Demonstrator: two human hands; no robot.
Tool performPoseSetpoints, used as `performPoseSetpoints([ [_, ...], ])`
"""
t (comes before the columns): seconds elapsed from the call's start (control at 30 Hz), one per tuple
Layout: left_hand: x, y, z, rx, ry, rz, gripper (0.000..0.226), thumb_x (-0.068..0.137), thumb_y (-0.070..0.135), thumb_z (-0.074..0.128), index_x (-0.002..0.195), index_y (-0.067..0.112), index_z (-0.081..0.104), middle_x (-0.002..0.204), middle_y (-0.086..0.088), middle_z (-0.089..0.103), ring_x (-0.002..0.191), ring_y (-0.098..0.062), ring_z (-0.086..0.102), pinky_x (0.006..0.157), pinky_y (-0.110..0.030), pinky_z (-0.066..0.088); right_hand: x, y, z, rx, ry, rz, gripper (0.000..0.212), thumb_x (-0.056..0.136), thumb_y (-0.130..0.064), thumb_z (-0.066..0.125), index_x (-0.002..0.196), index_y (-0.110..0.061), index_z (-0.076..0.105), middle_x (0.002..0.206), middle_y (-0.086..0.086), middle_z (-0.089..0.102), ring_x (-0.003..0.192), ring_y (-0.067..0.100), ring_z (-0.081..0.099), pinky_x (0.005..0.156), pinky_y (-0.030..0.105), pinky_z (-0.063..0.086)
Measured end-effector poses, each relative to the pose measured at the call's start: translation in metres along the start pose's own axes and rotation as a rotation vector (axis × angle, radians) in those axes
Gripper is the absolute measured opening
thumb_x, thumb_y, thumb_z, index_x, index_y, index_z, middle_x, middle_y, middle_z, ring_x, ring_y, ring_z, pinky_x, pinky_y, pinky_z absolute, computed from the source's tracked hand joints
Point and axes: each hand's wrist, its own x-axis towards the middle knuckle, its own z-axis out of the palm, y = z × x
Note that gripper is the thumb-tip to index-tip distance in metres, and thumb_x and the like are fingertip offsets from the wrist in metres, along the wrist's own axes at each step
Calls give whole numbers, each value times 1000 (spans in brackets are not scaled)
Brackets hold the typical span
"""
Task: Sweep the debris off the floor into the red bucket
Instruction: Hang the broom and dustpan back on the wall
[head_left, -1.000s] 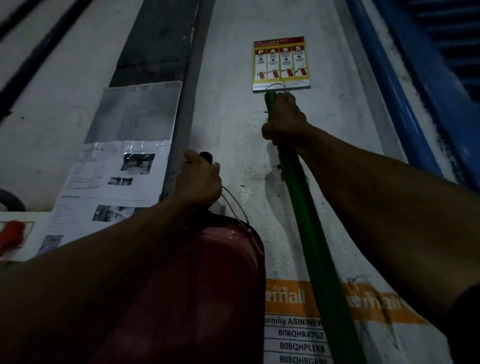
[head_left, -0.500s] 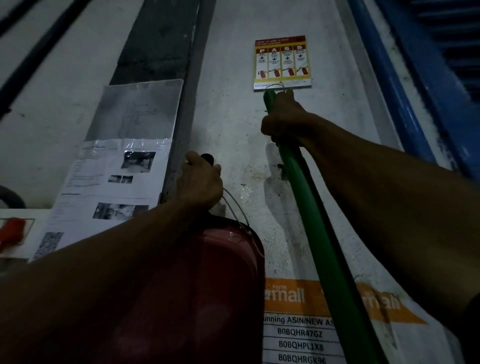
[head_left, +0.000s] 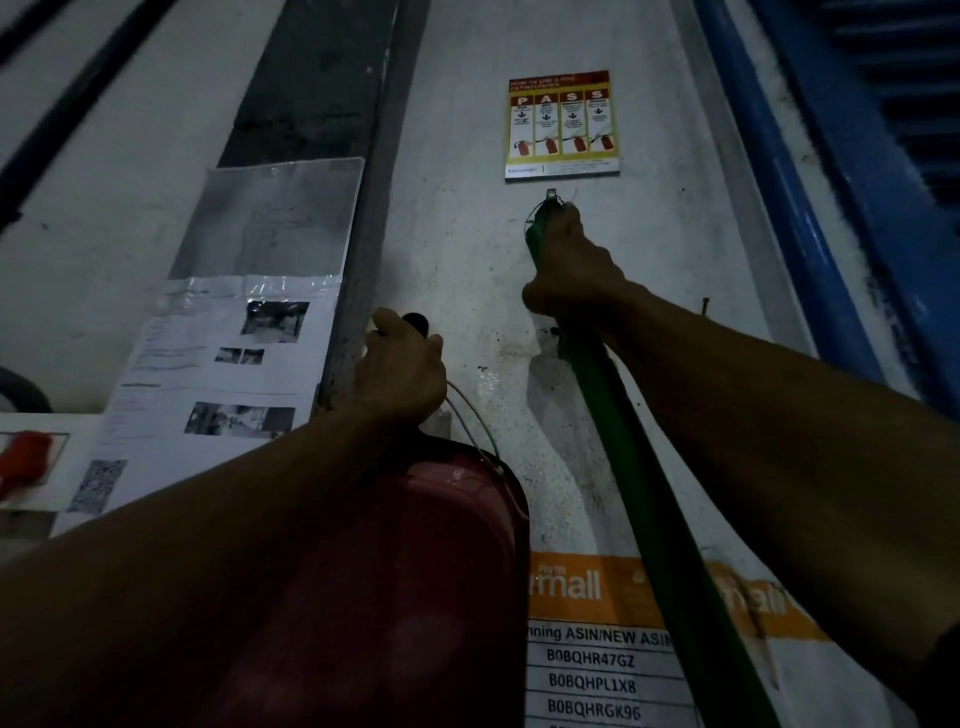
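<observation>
Green broom handle (head_left: 639, 499) has risen so its wire loop reaches the wall nail, right hand (head_left: 571, 275) gripping its top, while left hand (head_left: 402, 371) holds the red bucket (head_left: 415, 545) handle against the wall; sweeping seems finished.

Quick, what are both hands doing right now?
Left hand: closed around a black handle above the red bucket.
Right hand: closed around the green stick near its top.

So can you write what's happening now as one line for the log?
left hand: grips black handle of red bucket | right hand: grips green broom handle, top end near wall hook | floor, debris: out of view
</observation>
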Motion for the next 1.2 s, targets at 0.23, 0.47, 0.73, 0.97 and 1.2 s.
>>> performPoseSetpoints([
  [0.23, -4, 4, -1, -20, -30, 5, 52, 101, 30, 47, 133, -1, 20, 128, -26, 49, 113, -40, 53, 88, -45, 42, -17, 6, 12, -68, 40, -3, 108, 79, -15, 68, 153, -8, -10, 160, 17, 15, 100, 32, 56, 77, 37, 45],
  [0.47, -13, 9, -4, -22, -33, -14, 55, 100, 31, 48, 136, 0, 19, 133, -25, 47, 117, -40, 51, 92, -45, 41, -46, 11, 17, -28, 119, 39, 81, 88, -19, 58, 152, -8, 11, 160, 13, 12, 116, 40, 51, 95, 47, 43],
  [0.73, -23, 15, -24, -81, -80, 11, 56, 100, 32, 49, 136, 0, 21, 132, -24, 47, 116, -38, 51, 86, -39, 40, -111, 3, 37, -110, 266, -68, 54, 101, -19, 45, 150, -7, 26, 150, 14, 31, 110, 32, 49, 76, 40, 46],
  [0.97, -41, 12, -50, -112, -158, -22, 62, 100, 35, 49, 141, 0, 19, 136, -21, 48, 121, -36, 50, 94, -41, 41, -183, -35, 31, 203, 245, -258, 44, 97, -39, 40, 107, -7, 68, 99, 11, 67, 93, 25, 60, 78, 35, 47],
  [1.2, -55, 1, -72, -156, -176, -43, 62, 99, 34, 51, 143, 2, 22, 139, -18, 46, 122, -34, 49, 82, -32, 33, -223, -64, 27, 343, 26, -7, 17, 91, -29, 61, 94, -15, 70, 86, -2, 70, 81, 13, 65, 78, 35, 54],
])
